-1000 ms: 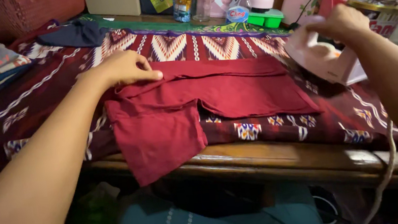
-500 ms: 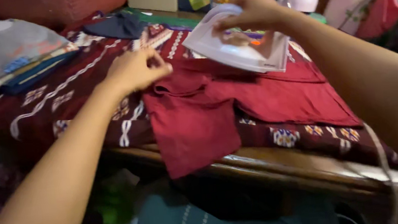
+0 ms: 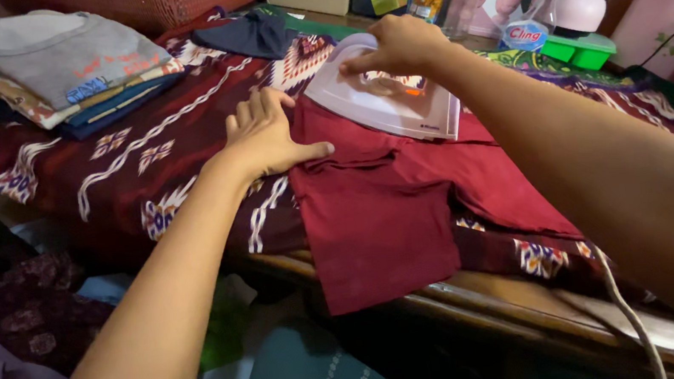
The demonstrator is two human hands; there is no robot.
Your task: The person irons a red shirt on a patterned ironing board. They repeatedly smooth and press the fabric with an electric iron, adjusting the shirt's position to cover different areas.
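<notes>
Hands, two: left hand (image 3: 266,134) lies spread flat on one dark red garment (image 3: 407,198) draped over the worktop's (image 3: 505,302) front edge; right hand (image 3: 396,43) grips one white iron (image 3: 381,94) resting on it. One stack of folded clothes (image 3: 52,66) occupies the far left corner.

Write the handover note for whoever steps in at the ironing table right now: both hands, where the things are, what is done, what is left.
Left hand: flat, palm down, pinning the top left edge of the dark red garment.
Right hand: gripping the handle of the white iron, which sits on the garment's upper part.
The garment lies spread on the patterned cloth, one part hanging over the table's front edge.
The iron's cord trails off the front right.
Done: a pile of folded clothes sits at far left.
Left: the garment's lower part, creases visible near the left hand.
</notes>
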